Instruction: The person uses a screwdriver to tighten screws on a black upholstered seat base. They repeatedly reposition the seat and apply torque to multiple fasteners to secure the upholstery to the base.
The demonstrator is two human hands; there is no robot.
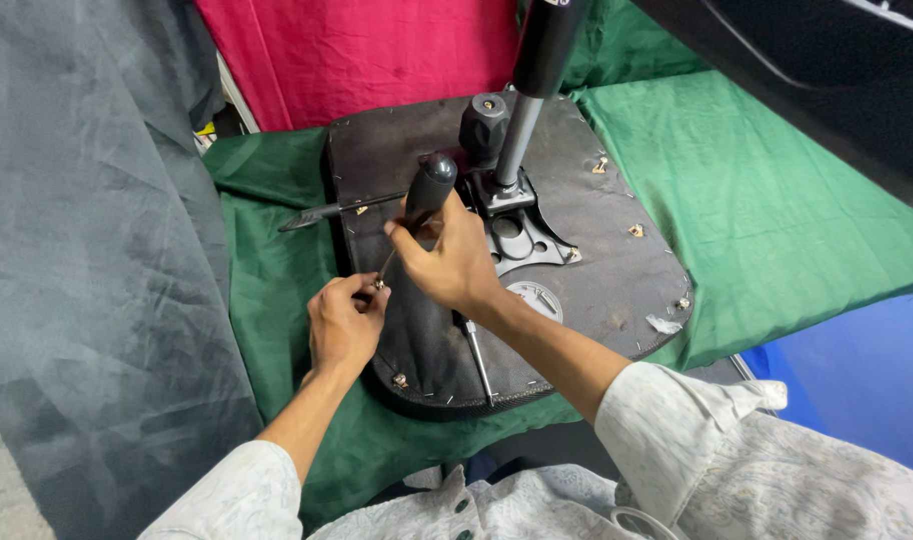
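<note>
right hand (454, 262) grips screwdriver (423, 200), left hand (344, 322) steadies screw (379, 285)

Both arms reach up from the bottom of the frame toward its middle, each bare from the rolled pale sleeve to the wrist. The left hand (343, 322) sits left of centre, back of the hand upward, its fingers curled in and pinched together at the tips. The right hand (454, 262) lies just above and to the right of it, wrist bent, fingers wrapped in a closed fist, knuckles facing left.
</note>
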